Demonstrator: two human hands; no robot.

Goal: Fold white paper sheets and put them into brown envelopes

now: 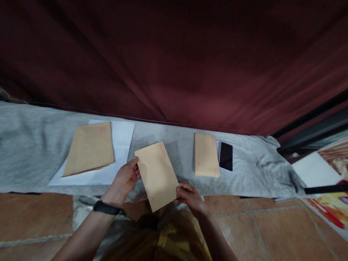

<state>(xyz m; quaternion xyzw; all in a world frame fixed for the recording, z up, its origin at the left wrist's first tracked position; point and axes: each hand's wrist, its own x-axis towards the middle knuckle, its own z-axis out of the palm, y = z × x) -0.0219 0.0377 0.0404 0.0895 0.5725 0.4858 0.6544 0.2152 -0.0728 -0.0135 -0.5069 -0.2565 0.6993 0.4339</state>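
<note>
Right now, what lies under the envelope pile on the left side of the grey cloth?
A white sheet of paper lies under the envelope pile, on the grey cloth. Its middle is covered, so anything between them cannot be seen.

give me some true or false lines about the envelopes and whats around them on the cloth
1. The left hand and the right hand both grip one brown envelope. True.
2. The phone lies left of the white sheet. False: it lies far to the right, beside the right envelope pile.
3. The left envelope pile rests on the white sheet. True.
4. The cloth under the piles is bright green. False: it is grey.
5. A black wristband sits on the right wrist. False: it is on the left wrist.
</note>
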